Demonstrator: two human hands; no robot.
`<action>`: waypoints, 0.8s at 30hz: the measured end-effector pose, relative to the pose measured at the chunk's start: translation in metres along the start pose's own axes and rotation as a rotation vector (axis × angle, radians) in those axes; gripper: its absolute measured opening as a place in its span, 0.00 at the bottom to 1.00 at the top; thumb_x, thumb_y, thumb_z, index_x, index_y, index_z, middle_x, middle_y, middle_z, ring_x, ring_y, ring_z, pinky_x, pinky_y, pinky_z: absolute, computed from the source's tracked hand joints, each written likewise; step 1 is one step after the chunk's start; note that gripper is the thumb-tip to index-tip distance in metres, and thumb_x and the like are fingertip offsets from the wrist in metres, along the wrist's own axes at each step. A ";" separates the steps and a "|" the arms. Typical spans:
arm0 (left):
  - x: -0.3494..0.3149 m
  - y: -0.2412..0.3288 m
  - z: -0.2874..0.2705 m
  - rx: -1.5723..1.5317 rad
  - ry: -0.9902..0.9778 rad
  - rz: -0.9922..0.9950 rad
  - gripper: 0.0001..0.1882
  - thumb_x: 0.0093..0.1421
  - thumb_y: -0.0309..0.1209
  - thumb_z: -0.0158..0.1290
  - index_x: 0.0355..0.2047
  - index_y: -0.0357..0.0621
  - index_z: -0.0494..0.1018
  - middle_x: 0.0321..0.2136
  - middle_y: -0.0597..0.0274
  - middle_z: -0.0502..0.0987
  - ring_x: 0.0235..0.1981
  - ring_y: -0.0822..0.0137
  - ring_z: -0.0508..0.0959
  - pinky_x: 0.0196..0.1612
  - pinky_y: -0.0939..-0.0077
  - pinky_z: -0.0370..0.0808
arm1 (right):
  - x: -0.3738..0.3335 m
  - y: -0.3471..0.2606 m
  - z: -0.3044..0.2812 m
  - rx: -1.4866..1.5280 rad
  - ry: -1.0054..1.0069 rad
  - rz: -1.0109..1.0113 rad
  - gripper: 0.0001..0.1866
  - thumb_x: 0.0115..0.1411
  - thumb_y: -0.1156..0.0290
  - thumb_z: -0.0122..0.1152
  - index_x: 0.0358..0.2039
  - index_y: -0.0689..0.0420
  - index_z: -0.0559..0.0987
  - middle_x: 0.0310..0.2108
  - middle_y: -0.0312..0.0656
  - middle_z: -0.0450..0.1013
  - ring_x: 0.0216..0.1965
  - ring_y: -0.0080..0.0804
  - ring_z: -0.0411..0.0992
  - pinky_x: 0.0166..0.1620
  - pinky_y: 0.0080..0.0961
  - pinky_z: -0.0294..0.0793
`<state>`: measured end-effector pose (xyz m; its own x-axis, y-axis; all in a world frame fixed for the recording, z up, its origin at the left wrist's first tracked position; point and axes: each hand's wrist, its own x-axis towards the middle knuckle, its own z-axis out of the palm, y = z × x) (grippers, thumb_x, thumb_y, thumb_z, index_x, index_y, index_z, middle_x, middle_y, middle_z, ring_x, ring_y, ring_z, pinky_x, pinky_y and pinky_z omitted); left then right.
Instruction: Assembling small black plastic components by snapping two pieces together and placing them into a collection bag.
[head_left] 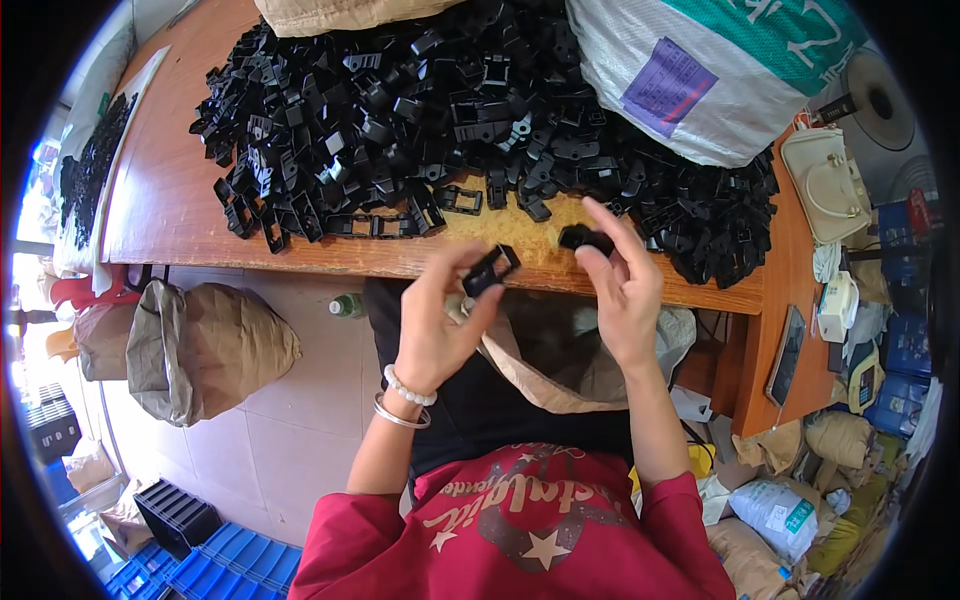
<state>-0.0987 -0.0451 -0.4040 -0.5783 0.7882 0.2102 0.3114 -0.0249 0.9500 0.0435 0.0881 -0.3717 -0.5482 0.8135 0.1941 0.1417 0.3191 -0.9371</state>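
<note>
My left hand [437, 318] pinches a black plastic part [492, 270] with a rectangular opening, just off the table's front edge. A bead bracelet and a metal bangle circle that wrist. To the right, my right hand [625, 285] has another small black plastic part [585, 240] between thumb and fingers; its shape is blurred. Beyond both hands, a large heap of similar black plastic parts [400, 130] covers much of the wooden table [170, 190]. Below my hands an open, pale woven sack [545, 388] lies at my lap, its inside dark.
A white and green woven bag [650, 70] stands on the heap at the back right. Along the right side are a cream handbag [825, 185], a phone [787, 355] and a fan [875, 100]. Brown sacks [215, 350] and blue crates [235, 565] stand on the floor at left.
</note>
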 end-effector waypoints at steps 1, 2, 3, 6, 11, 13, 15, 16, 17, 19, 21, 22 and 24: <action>0.003 0.002 0.000 -0.004 -0.055 0.060 0.22 0.48 0.19 0.61 0.45 0.38 0.72 0.37 0.55 0.77 0.36 0.66 0.78 0.38 0.78 0.73 | -0.005 -0.006 0.001 0.192 -0.021 0.076 0.11 0.57 0.75 0.63 0.41 0.61 0.77 0.34 0.36 0.70 0.27 0.15 0.66 0.30 0.12 0.66; 0.006 0.006 0.002 -0.010 -0.115 0.120 0.20 0.47 0.19 0.62 0.43 0.38 0.73 0.35 0.56 0.76 0.33 0.65 0.77 0.36 0.78 0.73 | -0.010 -0.012 0.002 0.383 -0.037 0.154 0.11 0.57 0.74 0.64 0.40 0.62 0.77 0.34 0.36 0.71 0.27 0.14 0.67 0.30 0.11 0.66; 0.006 0.011 0.004 -0.012 -0.132 0.105 0.20 0.45 0.19 0.62 0.41 0.38 0.75 0.32 0.58 0.76 0.27 0.67 0.75 0.31 0.79 0.71 | -0.015 -0.017 0.002 0.386 -0.043 0.170 0.14 0.55 0.70 0.68 0.38 0.63 0.77 0.32 0.36 0.71 0.26 0.14 0.67 0.30 0.11 0.67; 0.004 0.021 0.006 -0.022 -0.220 0.011 0.21 0.45 0.20 0.63 0.42 0.38 0.75 0.30 0.60 0.76 0.21 0.71 0.71 0.26 0.80 0.69 | -0.022 -0.003 0.000 0.199 -0.127 -0.013 0.16 0.48 0.67 0.73 0.35 0.59 0.79 0.32 0.35 0.71 0.25 0.16 0.65 0.27 0.13 0.62; 0.006 0.042 0.001 -0.179 -0.354 -0.371 0.19 0.52 0.23 0.62 0.45 0.35 0.74 0.24 0.59 0.79 0.26 0.77 0.79 0.27 0.85 0.73 | -0.024 0.002 0.005 0.064 -0.087 -0.137 0.15 0.46 0.66 0.73 0.34 0.57 0.81 0.34 0.34 0.70 0.28 0.19 0.65 0.29 0.16 0.61; 0.007 0.043 0.001 -0.199 -0.417 -0.405 0.18 0.55 0.23 0.59 0.47 0.33 0.73 0.21 0.58 0.79 0.31 0.76 0.81 0.30 0.86 0.74 | -0.026 0.002 0.005 0.070 -0.074 -0.158 0.15 0.46 0.65 0.73 0.34 0.56 0.81 0.34 0.34 0.70 0.29 0.20 0.65 0.30 0.17 0.62; 0.004 0.038 0.003 -0.366 -0.390 -0.406 0.19 0.55 0.22 0.59 0.48 0.34 0.73 0.23 0.57 0.79 0.30 0.77 0.81 0.30 0.85 0.74 | -0.027 0.002 0.005 0.070 -0.111 -0.131 0.14 0.48 0.68 0.71 0.36 0.57 0.81 0.37 0.37 0.72 0.33 0.24 0.70 0.34 0.18 0.67; 0.003 0.035 0.004 -0.535 -0.364 -0.403 0.20 0.55 0.22 0.58 0.49 0.35 0.72 0.25 0.57 0.80 0.29 0.77 0.80 0.30 0.85 0.74 | -0.028 0.002 0.005 0.072 -0.113 -0.132 0.14 0.48 0.68 0.71 0.36 0.57 0.81 0.37 0.37 0.72 0.33 0.24 0.70 0.34 0.18 0.67; 0.003 0.032 0.004 -0.536 -0.365 -0.404 0.20 0.55 0.22 0.58 0.49 0.35 0.72 0.25 0.57 0.80 0.29 0.77 0.80 0.30 0.85 0.74 | -0.029 0.005 0.005 0.112 -0.124 -0.129 0.13 0.50 0.70 0.69 0.37 0.57 0.81 0.39 0.39 0.73 0.37 0.28 0.72 0.38 0.19 0.69; 0.003 0.027 0.004 -0.137 -0.311 -0.148 0.22 0.54 0.21 0.58 0.51 0.36 0.71 0.30 0.56 0.80 0.26 0.76 0.79 0.29 0.82 0.73 | -0.032 0.004 0.003 0.113 -0.174 -0.106 0.15 0.53 0.78 0.65 0.43 0.59 0.80 0.42 0.43 0.75 0.44 0.35 0.74 0.46 0.23 0.72; -0.001 0.030 0.007 0.001 -0.298 -0.050 0.23 0.53 0.21 0.58 0.51 0.38 0.70 0.34 0.54 0.79 0.24 0.71 0.78 0.28 0.78 0.73 | -0.033 -0.002 0.007 0.105 -0.128 -0.132 0.16 0.52 0.79 0.64 0.44 0.60 0.79 0.41 0.44 0.75 0.43 0.35 0.74 0.45 0.23 0.72; -0.002 0.031 0.012 0.011 -0.226 0.025 0.23 0.54 0.21 0.57 0.51 0.38 0.70 0.33 0.53 0.79 0.23 0.67 0.78 0.28 0.77 0.73 | -0.033 -0.004 0.008 0.097 -0.084 -0.159 0.17 0.52 0.81 0.63 0.45 0.61 0.79 0.39 0.44 0.75 0.41 0.35 0.75 0.44 0.23 0.72; -0.005 0.032 0.018 0.069 -0.118 0.155 0.22 0.54 0.20 0.57 0.50 0.39 0.69 0.34 0.52 0.79 0.24 0.62 0.79 0.27 0.75 0.74 | -0.034 -0.005 0.009 0.037 -0.065 -0.165 0.18 0.52 0.82 0.63 0.46 0.61 0.78 0.39 0.45 0.75 0.39 0.35 0.75 0.42 0.23 0.73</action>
<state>-0.0718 -0.0389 -0.3795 -0.4280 0.8451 0.3205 0.4433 -0.1127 0.8893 0.0539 0.0541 -0.3760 -0.6134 0.7184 0.3281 0.0155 0.4263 -0.9044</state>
